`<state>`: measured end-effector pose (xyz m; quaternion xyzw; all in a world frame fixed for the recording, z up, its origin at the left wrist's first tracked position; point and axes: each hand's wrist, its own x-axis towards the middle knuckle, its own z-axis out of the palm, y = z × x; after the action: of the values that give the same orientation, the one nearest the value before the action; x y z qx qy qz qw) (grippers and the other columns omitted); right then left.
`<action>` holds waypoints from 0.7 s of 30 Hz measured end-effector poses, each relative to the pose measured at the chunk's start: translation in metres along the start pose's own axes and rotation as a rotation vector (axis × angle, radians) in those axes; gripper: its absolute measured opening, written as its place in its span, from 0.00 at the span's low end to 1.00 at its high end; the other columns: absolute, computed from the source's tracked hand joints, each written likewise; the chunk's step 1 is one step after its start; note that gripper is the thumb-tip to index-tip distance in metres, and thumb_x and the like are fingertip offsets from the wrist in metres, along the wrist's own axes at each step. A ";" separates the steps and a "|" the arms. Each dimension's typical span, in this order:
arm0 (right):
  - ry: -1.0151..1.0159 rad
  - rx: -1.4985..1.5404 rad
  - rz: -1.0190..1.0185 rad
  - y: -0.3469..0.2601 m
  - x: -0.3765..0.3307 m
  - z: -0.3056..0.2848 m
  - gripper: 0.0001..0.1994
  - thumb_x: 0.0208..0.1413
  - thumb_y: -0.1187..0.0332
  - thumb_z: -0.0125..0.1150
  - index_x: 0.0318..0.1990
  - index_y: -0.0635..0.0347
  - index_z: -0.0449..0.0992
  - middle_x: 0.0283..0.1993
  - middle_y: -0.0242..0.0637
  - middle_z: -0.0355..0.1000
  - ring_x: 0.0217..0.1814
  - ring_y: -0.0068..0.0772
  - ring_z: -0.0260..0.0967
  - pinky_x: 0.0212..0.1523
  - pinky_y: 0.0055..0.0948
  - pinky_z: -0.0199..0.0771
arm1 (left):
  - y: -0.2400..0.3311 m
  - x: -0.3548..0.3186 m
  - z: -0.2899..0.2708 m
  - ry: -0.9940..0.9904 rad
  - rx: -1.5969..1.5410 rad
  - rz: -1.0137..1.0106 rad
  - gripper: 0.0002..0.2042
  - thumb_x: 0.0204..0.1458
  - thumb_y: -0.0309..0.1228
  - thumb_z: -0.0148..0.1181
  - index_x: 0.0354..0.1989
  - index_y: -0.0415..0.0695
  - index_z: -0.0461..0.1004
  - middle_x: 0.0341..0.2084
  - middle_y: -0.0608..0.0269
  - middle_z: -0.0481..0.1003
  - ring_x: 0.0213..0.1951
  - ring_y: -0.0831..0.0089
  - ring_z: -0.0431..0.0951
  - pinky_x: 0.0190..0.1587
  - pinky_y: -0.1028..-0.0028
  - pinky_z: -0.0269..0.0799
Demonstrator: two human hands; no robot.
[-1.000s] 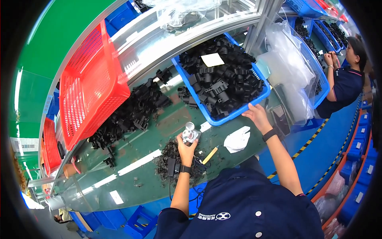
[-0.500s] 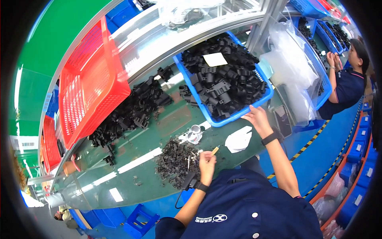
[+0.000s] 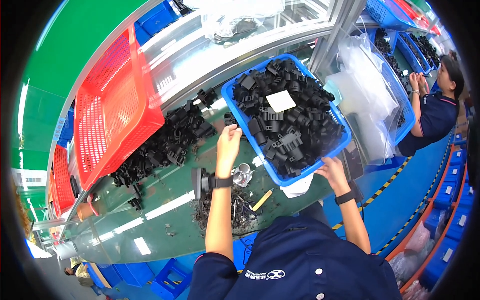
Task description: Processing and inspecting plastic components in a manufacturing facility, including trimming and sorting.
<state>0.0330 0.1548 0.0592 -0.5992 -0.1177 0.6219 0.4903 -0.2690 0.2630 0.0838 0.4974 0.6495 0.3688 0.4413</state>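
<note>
A blue plastic basket [image 3: 286,181] full of black plastic parts [image 3: 295,122] is at the middle of the bench, tilted in view. A pale yellow paper slip [image 3: 281,101] lies on the parts. My right hand [image 3: 332,172] grips the basket's near rim, thumb on top. At its left rim is my left hand [image 3: 229,142], with fingers curled against the edge; the fingertips are partly hidden. Below the basket, a yellow-handled tool [image 3: 262,200] lies on a heap of small black scraps [image 3: 222,210]. Beside the heap sit small silvery round cups [image 3: 242,175].
More black parts [image 3: 172,132] are heaped on the green bench [image 3: 165,217] to the left. A red basket [image 3: 112,110] stands above them. White crumpled material [image 3: 298,187] shows under the basket's near edge. A co-worker [image 3: 435,110] works at the right, beyond plastic bags [image 3: 370,90].
The blue basket has come nearer to me and slightly right, partly covering the white material. My left hand has let go of the yellow-handled tool and moved up to the basket's left rim.
</note>
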 end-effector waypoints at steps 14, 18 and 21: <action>0.043 -0.126 -0.054 0.000 -0.013 0.001 0.06 0.47 0.73 0.54 0.32 0.65 0.66 0.30 0.39 0.68 0.30 0.31 0.71 0.32 0.31 0.76 | -0.039 0.084 0.017 -0.193 -0.465 -0.359 0.04 0.40 0.23 0.56 0.26 0.40 0.70 0.21 0.65 0.70 0.24 0.74 0.71 0.29 0.70 0.72; 0.130 -0.218 0.001 -0.006 -0.019 0.003 0.05 0.45 0.74 0.56 0.30 0.62 0.69 0.32 0.37 0.71 0.36 0.28 0.69 0.35 0.28 0.70 | -0.044 0.083 0.017 -0.167 -0.479 -0.364 0.05 0.39 0.21 0.54 0.26 0.40 0.70 0.21 0.65 0.70 0.26 0.74 0.71 0.30 0.72 0.70; 0.142 0.010 -0.098 0.007 -0.018 0.006 0.05 0.43 0.77 0.55 0.28 0.61 0.67 0.28 0.33 0.68 0.33 0.26 0.67 0.35 0.27 0.67 | -0.038 0.077 0.016 -0.170 -0.519 -0.329 0.05 0.39 0.21 0.54 0.27 0.40 0.70 0.23 0.65 0.71 0.28 0.74 0.72 0.32 0.73 0.70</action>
<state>0.0216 0.1405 0.0672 -0.6328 -0.1084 0.5538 0.5302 -0.2749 0.3296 0.0273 0.2856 0.5662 0.4028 0.6600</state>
